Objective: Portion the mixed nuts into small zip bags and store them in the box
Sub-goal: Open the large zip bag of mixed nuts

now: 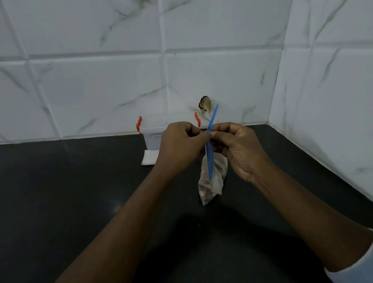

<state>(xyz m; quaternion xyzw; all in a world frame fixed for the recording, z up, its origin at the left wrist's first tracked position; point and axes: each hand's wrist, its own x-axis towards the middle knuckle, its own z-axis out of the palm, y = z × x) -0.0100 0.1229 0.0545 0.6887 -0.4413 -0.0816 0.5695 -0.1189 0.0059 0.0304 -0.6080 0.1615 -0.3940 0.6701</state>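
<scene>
We record the zip bag [212, 184] of nuts hanging over the dark tabletop [72, 198]. The left hand [179, 146] and right hand [238, 150] each hold a closed pinch grip on its top. The right seemingly also traps a blue stick [210, 155]. The box [154, 135] stands at eleven o'clock.

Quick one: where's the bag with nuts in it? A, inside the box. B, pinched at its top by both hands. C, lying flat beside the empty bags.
B: the left hand and right hand pinch the top of the bag, in front of the box.
</scene>
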